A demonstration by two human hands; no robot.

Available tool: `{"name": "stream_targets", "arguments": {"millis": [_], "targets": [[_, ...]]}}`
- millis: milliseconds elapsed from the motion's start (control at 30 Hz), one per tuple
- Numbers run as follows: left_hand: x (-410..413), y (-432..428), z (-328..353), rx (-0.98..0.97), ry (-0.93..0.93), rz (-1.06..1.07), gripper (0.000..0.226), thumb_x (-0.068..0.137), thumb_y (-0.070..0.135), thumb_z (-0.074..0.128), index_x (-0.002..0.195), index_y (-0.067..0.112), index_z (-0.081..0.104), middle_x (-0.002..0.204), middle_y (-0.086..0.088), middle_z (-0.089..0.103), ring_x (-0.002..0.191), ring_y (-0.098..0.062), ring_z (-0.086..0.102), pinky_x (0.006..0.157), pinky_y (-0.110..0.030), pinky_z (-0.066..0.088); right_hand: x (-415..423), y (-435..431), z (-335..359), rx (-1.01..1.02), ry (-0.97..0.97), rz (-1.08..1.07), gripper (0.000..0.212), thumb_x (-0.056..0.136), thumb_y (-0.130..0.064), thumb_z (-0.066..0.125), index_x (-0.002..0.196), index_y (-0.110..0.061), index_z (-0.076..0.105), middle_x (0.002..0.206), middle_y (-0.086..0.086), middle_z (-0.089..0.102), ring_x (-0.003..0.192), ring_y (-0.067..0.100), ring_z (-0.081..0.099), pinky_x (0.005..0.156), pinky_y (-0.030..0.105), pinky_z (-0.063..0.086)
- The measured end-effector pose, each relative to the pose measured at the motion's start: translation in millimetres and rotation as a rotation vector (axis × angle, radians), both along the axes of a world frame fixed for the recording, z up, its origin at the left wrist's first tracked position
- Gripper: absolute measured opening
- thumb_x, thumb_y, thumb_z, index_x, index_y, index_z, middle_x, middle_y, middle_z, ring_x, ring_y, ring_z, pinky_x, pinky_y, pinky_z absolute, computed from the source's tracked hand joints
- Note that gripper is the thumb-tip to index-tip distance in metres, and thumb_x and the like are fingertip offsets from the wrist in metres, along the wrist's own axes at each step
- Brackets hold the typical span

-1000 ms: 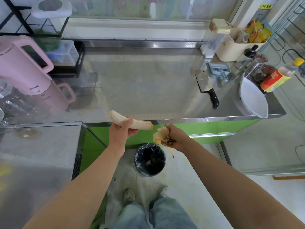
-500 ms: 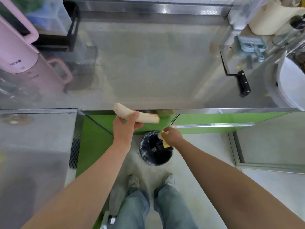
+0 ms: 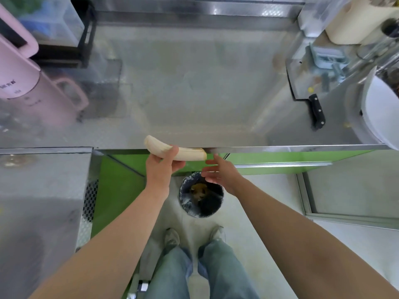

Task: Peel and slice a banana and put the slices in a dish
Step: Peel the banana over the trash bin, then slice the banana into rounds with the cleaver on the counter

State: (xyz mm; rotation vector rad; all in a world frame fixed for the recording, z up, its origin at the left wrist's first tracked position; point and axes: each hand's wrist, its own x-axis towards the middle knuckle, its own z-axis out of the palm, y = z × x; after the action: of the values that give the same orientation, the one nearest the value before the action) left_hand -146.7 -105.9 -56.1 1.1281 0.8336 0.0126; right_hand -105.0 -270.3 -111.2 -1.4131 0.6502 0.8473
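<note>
With peeled banana (image 3: 174, 150) gripped in the curled left hand (image 3: 160, 169) just over the counter (image 3: 194, 93) edge and right hand (image 3: 220, 173) spread empty above the bin (image 3: 183, 192), lay it flat mid-counter without squeezing, then take the knife (image 3: 316, 111) by its handle.

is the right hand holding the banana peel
No, the right hand is open and empty above the trash bin, where the banana peel lies.

The left arm (image 3: 108, 244) reaches up from 7 o'clock. Its left hand (image 3: 160, 169) curls round a peeled banana (image 3: 190, 153), thumb on top. The right arm (image 3: 302, 234) comes in from 4 o'clock. The right hand (image 3: 220, 174) sits at 3 o'clock of the left hand, with its fingers (image 3: 210, 162) straight, spread and empty.
</note>
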Motion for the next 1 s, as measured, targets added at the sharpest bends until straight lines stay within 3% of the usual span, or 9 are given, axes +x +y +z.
{"name": "stream_targets", "arguments": {"millis": [133, 267, 367, 500, 633, 767, 833, 900, 1000], "targets": [[11.4, -13.8, 25.1, -0.065, 0.016, 0.031, 0.017, 0.085, 0.012, 0.066, 0.098, 0.011, 0.055, 0.097, -0.006, 0.062, 0.096, -0.028, 0.065, 0.075, -0.032, 0.059, 17.5, -17.4, 46.1, 0.156, -0.004, -0.006, 0.036, 0.1, -0.042, 0.043, 0.101, -0.011, 0.062, 0.099, 0.012, 0.065, 0.087, 0.026, 0.065, 0.078, 0.035, 0.054], [23.6, -29.3, 44.8, -0.147, 0.056, 0.063, 0.017, 0.085, 0.012, 0.066, 0.096, 0.012, 0.053, 0.101, -0.009, 0.061, 0.091, -0.025, 0.065, 0.08, -0.036, 0.057, 28.5, -37.4, 79.2, 0.288, -0.054, 0.109, 0.03, 0.096, -0.04, 0.051, 0.107, -0.012, 0.059, 0.101, 0.008, 0.065, 0.091, 0.023, 0.067, 0.074, 0.032, 0.055], [31.2, -43.3, 55.1, -0.237, 0.079, 0.042, 0.022, 0.085, 0.016, 0.067, 0.098, 0.006, 0.054, 0.098, -0.013, 0.063, 0.086, -0.027, 0.068, 0.082, -0.039, 0.057, 38.7, -48.2, 95.9, 0.378, -0.148, 0.165, 0.03, 0.094, -0.028, 0.059, 0.12, -0.012, 0.055, 0.11, 0.008, 0.063, 0.099, 0.025, 0.067, 0.073, 0.03, 0.056], [45.6, -58.7, 66.6, -0.289, 0.116, -0.035, 0.033, 0.084, 0.025, 0.069, 0.102, 0.001, 0.054, 0.097, -0.018, 0.065, 0.086, -0.031, 0.069, 0.078, -0.04, 0.058, 57.0, -52.1, 111.3, 0.382, -0.222, 0.178, 0.025, 0.091, -0.007, 0.062, 0.116, -0.008, 0.058, 0.104, 0.013, 0.065, 0.085, 0.025, 0.069, 0.077, 0.028, 0.059], [67.7, -56.6, 71.0, -0.207, 0.15, -0.173, 0.038, 0.084, 0.035, 0.068, 0.1, 0.003, 0.056, 0.093, -0.018, 0.065, 0.083, -0.033, 0.068, 0.082, -0.044, 0.056, 77.6, -54.0, 114.7, 0.33, -0.258, 0.126, 0.019, 0.089, -0.004, 0.064, 0.108, -0.004, 0.06, 0.097, 0.012, 0.063, 0.072, 0.019, 0.069, 0.069, 0.022, 0.059], [94.2, -37.3, 65.3, 0.086, 0.264, -0.387, 0.068, 0.072, 0.062, 0.067, 0.105, 0.004, 0.056, 0.096, -0.016, 0.065, 0.083, -0.031, 0.068, 0.078, -0.043, 0.058, 97.8, -53.0, 112.0, 0.266, -0.294, 0.043, 0.014, 0.09, -0.006, 0.064, 0.103, -0.004, 0.061, 0.093, 0.012, 0.063, 0.072, 0.019, 0.067, 0.068, 0.023, 0.059], [108.4, -27.4, 55.5, 0.4, 0.307, -0.427, 0.09, 0.059, 0.075, 0.067, 0.116, 0.006, 0.052, 0.109, -0.014, 0.061, 0.095, -0.03, 0.063, 0.086, -0.044, 0.053, 106.6, -51.0, 110.1, 0.227, -0.297, 0.008, 0.014, 0.089, -0.005, 0.065, 0.102, -0.003, 0.061, 0.092, 0.012, 0.063, 0.074, 0.021, 0.065, 0.07, 0.025, 0.059], [121.9, -20.2, 48.0, 0.818, 0.193, -0.469, 0.083, 0.064, 0.062, 0.07, 0.124, 0.01, 0.048, 0.119, -0.009, 0.051, 0.107, -0.027, 0.052, 0.092, -0.04, 0.046, 116.3, -47.8, 107.9, 0.182, -0.298, -0.007, 0.019, 0.088, -0.006, 0.066, 0.105, -0.001, 0.061, 0.093, 0.013, 0.063, 0.076, 0.023, 0.064, 0.07, 0.025, 0.059], [141.4, -16.2, 45.6, 1.31, -0.201, -0.681, 0.054, 0.068, 0.038, 0.071, 0.116, 0.018, 0.057, 0.112, -0.002, 0.054, 0.105, -0.025, 0.047, 0.087, -0.035, 0.041, 129.1, -43.9, 104.5, 0.135, -0.279, -0.025, 0.025, 0.086, -0.008, 0.069, 0.109, -0.002, 0.06, 0.097, 0.014, 0.065, 0.077, 0.022, 0.067, 0.07, 0.026, 0.06]]}}
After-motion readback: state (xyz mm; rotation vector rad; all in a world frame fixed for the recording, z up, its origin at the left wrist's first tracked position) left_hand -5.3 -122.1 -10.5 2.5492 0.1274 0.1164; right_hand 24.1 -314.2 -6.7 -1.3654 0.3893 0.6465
